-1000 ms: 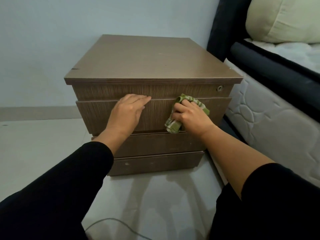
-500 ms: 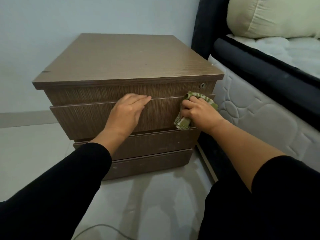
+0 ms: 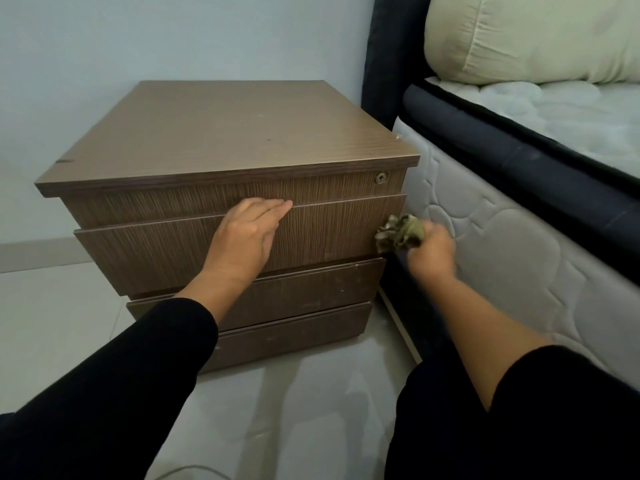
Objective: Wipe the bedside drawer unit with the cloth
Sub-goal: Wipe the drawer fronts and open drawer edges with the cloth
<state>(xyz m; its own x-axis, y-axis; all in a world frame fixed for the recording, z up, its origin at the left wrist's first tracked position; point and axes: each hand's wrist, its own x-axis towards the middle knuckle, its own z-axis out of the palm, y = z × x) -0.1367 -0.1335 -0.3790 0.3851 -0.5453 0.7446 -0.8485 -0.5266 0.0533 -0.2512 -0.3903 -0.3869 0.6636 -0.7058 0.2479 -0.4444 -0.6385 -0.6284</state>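
The brown wooden bedside drawer unit (image 3: pixel 225 140) stands on the floor against the wall, with several drawer fronts and a small keyhole (image 3: pixel 381 177) at the top right. My left hand (image 3: pixel 247 233) lies flat, fingers together, on the upper drawer front. My right hand (image 3: pixel 433 252), blurred by motion, grips a bunched green checked cloth (image 3: pixel 401 233) at the right edge of that drawer front, in the gap between the unit and the bed.
A bed with a quilted white mattress (image 3: pixel 502 244), dark frame (image 3: pixel 519 161) and a cream pillow (image 3: pixel 533 36) stands close on the right. Pale tiled floor (image 3: pixel 52 323) stretches to the left and front, with a thin cable (image 3: pixel 194 469) at the bottom edge.
My right hand has slid the cloth rightward along the drawer front, from its middle to its right edge. My left hand has stayed on the drawer. The view has shifted right.
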